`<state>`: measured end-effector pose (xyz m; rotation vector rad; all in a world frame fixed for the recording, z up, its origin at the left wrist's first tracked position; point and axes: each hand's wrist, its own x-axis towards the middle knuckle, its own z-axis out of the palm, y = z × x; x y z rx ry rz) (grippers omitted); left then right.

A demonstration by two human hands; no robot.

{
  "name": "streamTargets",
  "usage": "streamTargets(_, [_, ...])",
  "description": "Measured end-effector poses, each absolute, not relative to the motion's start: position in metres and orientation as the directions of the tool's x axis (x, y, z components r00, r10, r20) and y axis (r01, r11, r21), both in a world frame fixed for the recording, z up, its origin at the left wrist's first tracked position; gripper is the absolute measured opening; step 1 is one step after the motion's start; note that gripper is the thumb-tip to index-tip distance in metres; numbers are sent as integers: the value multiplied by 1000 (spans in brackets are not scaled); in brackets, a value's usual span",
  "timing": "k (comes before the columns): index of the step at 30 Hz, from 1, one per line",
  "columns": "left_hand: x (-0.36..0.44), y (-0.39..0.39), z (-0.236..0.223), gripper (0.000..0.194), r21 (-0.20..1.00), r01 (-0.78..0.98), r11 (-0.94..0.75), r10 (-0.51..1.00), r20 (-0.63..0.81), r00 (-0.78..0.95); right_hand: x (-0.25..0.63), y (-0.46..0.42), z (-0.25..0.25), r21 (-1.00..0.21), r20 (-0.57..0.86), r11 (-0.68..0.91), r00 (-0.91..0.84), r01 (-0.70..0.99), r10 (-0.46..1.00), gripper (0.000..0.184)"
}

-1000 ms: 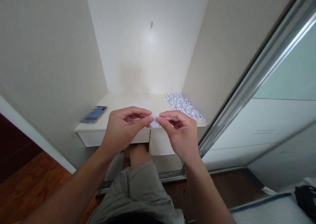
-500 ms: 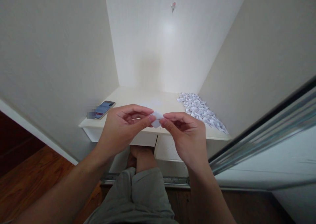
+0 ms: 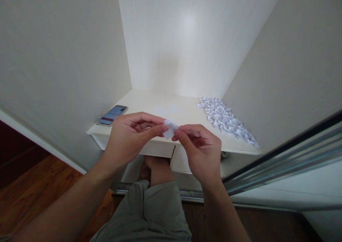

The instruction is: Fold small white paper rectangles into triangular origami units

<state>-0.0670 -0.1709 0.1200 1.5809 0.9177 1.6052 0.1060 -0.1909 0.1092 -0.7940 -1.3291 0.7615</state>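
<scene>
Between my two hands is a small piece of white paper (image 3: 169, 129), pinched together at its right side and spread wider on the left. My left hand (image 3: 136, 131) grips its left edge between thumb and fingers. The thumb and fingertips of my right hand (image 3: 199, 146) close on the pinched right side. Both hands hover over the front edge of a white shelf (image 3: 149, 99). Behind them on the shelf lie a few flat white paper pieces (image 3: 173, 108), faint against the surface.
A pile of folded white paper pieces (image 3: 227, 119) runs along the shelf's right side. At the left a phone (image 3: 113, 114) lies with its screen lit. Panels enclose the shelf on both sides, and a sliding-door frame (image 3: 288, 153) stands at the right. Drawers sit below.
The paper was a flatter folded diamond; now its right side is pinched in under my right fingers. The view has shifted slightly, showing more of the flat pieces on the shelf.
</scene>
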Motion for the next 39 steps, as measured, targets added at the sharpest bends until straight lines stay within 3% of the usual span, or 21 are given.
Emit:
streamTargets(6, [-63,-178,117,14,805,155,-573,792,592,-150,102,-187,102,-801,599,596,109,57,793,9])
streamTargets(10, [-65,-180,111,4,708,180,-683,692,706,-151,103,-185,97,-709,705,695,90,118,703,17])
streamTargets(13, [-71,-180,108,6,619,195,-761,613,784,-99,106,-185,101,-667,745,742,55,73,664,22])
streamTargets(18, [-83,-179,107,13,422,305,-854,435,900,-28,109,-187,110,-783,604,587,-24,-208,797,26])
streamTargets(21, [-85,-182,109,14,313,360,-879,338,941,6,106,-189,110,-840,485,437,-85,-321,870,17])
streamTargets(29, [-87,-197,109,20,174,422,-890,217,975,56,95,-201,107,-832,400,266,-196,-486,895,9])
streamTargets(34, [-90,-201,110,12,105,446,-889,190,970,149,93,-207,108,-835,376,246,-184,-493,908,8])
streamTargets(39, [-97,-201,116,20,100,470,-877,213,958,194,96,-213,115,-887,384,316,-158,-336,910,7])
